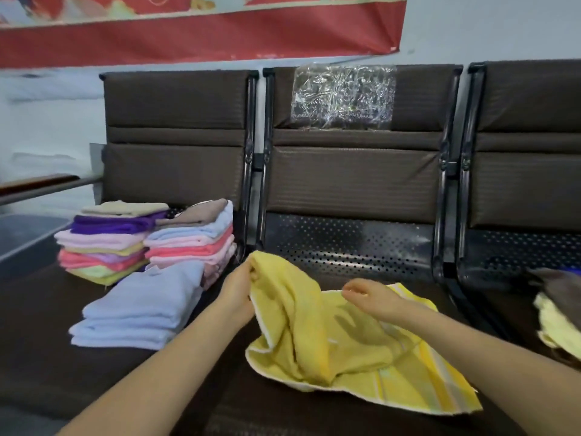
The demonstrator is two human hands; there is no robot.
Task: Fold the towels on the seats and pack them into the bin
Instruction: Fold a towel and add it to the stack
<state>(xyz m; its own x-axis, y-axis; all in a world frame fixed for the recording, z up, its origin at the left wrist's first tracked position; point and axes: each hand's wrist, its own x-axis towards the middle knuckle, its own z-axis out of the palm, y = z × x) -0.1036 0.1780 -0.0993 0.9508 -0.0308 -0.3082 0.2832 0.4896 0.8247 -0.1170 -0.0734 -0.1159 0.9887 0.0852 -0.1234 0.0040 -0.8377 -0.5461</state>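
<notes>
On the near middle seat of the dark brown bench (pixel 345 247) lies a crumpled yellow terry towel (pixel 333 347). The left hand (pixel 240 289) pinches its raised far-left corner. The right hand (pixel 372 295) hovers over it, fingers loosely curled, seemingly holding nothing.

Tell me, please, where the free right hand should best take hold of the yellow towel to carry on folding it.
Probably the far right corner of the yellow towel, approached from above. The left hand already pinches the raised far left corner, while the right hand hovers with loosely curled fingers over the flat striped edge. That edge lies spread on the seat, so its corner is easy to pinch.
</notes>
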